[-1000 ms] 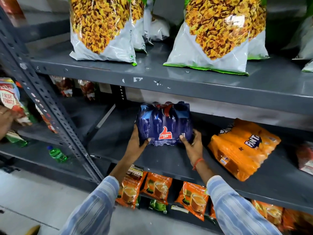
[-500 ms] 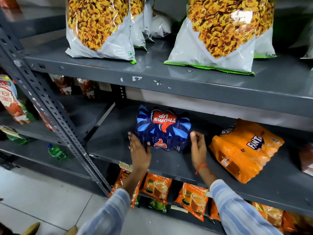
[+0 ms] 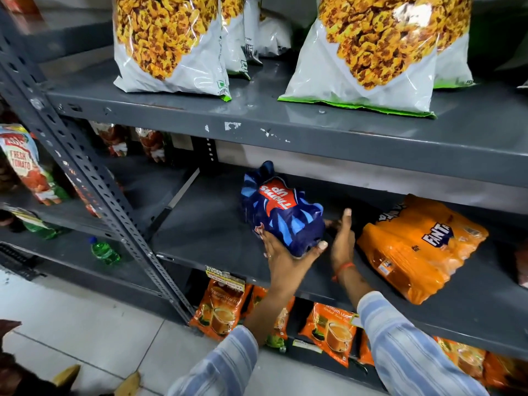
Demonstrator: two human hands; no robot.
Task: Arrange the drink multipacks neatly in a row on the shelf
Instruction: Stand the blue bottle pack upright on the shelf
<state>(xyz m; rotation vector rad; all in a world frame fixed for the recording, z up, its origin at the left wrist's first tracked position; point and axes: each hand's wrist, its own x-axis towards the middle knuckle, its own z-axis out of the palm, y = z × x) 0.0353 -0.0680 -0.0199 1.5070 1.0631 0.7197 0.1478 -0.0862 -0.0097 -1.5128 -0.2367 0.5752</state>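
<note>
**Blue Thums Up pack swung toward the Fanta pack**

Half a second ago the blue Thums Up multipack (image 3: 281,214) sat square-on with both hands apart from its sides; a second ago it stood with its small logo facing out. Now it has been turned and shifted rightward on the middle shelf (image 3: 205,238), and its long axis runs from about 11 o'clock at the back to 5 o'clock at the shelf front, red label facing up. By my reading, the pack is mid-rotation, not yet squared to the shelf edge.

The left hand (image 3: 285,260) cups the near end of the pack, fingers curled around its lower corner, holding it. The right hand (image 3: 341,241) is opened out flat, thumb up, at the pack's 3 o'clock side; whether it touches the wrap I cannot tell.

The orange Fanta multipack (image 3: 420,247) lies at 3 o'clock, near but apart, its long axis slanted from 1 o'clock to 7 o'clock. It looks likely to need straightening too before the two make a row.
</note>
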